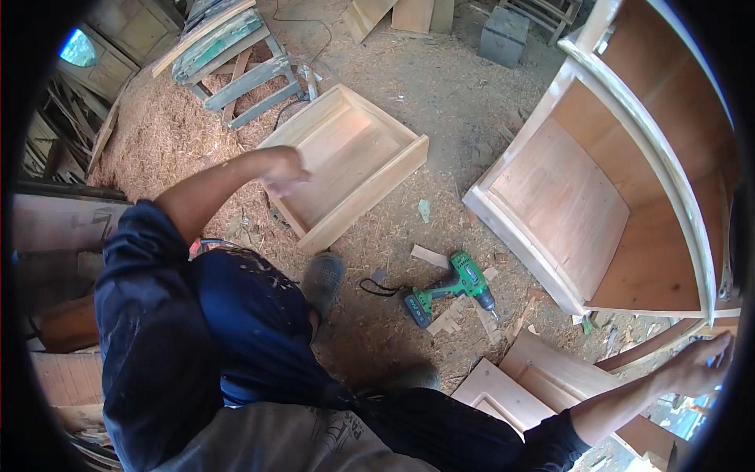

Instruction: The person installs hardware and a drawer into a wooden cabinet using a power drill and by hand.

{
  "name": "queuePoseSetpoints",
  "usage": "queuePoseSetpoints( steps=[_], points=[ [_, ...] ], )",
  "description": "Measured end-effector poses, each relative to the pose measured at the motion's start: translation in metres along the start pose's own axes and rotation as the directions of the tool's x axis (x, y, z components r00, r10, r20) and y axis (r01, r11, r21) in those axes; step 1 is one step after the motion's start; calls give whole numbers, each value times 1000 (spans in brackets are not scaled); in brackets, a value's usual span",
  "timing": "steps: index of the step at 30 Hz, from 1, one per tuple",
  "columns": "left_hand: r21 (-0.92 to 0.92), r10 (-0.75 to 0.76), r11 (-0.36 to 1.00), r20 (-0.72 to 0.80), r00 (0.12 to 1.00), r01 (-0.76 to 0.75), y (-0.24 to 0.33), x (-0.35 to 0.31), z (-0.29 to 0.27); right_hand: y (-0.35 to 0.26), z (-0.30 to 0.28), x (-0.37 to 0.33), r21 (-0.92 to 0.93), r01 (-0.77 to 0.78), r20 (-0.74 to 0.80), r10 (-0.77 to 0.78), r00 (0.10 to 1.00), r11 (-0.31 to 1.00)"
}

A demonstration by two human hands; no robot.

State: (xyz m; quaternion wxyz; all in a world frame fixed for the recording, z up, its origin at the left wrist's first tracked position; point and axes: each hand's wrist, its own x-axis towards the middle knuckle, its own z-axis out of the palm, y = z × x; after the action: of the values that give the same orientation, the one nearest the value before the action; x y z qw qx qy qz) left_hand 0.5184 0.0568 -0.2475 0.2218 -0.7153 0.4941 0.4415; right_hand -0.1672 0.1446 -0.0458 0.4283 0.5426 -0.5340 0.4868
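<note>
My left hand [285, 170] is over the left side of a shallow, unpainted wooden drawer [366, 203] lying on the ground. It is blurred, its fingers point down, and I cannot tell whether it touches the drawer. My right hand [698, 366] is out at the far right, just below the lower corner of a large wooden cabinet frame [523, 248]. Its fingers are curled together with the thumb; whatever they pinch is too small to make out. Between my hands, a green and black cordless drill [456, 288] lies on the ground, its bit pointing to the lower right.
Wooden panels [503, 397] lie in front of my right forearm. A worn sawhorse [244, 79] stands at the far left on wood shavings [169, 118]. At the back are a grey box [504, 37] and leaning boards [413, 14]. My shoe [322, 279] is close to the drawer's near corner.
</note>
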Motion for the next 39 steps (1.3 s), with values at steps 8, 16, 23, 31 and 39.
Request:
queuePoseSetpoints(
  steps=[8, 16, 23, 31, 39],
  points=[
    [-998, -20, 23, 58, 998, 58, -126, 106, 157, -256, 97, -255, -183, -683, 907, -146, -394, 707],
    [-996, -134, -10, -82, 988, -84, -121, 147, 164, -356, 232, -362, -580, -814, 814, 3, -580, 18],
    [-963, -226, 176, -243, 943, -205, -115, 116, 158, -445, 225, -363, -604, -797, 792, -108, -601, -3],
    [-889, -186, 100, -458, 869, -447, -103, 100, 165, -434, 174, -359, -117, -987, 965, 222, -139, -110],
    [-717, 333, -634, -592, 734, -290, -17, 135, 91, -444, 99, -254, 485, -740, 830, 21, 557, 466]
  ],
)
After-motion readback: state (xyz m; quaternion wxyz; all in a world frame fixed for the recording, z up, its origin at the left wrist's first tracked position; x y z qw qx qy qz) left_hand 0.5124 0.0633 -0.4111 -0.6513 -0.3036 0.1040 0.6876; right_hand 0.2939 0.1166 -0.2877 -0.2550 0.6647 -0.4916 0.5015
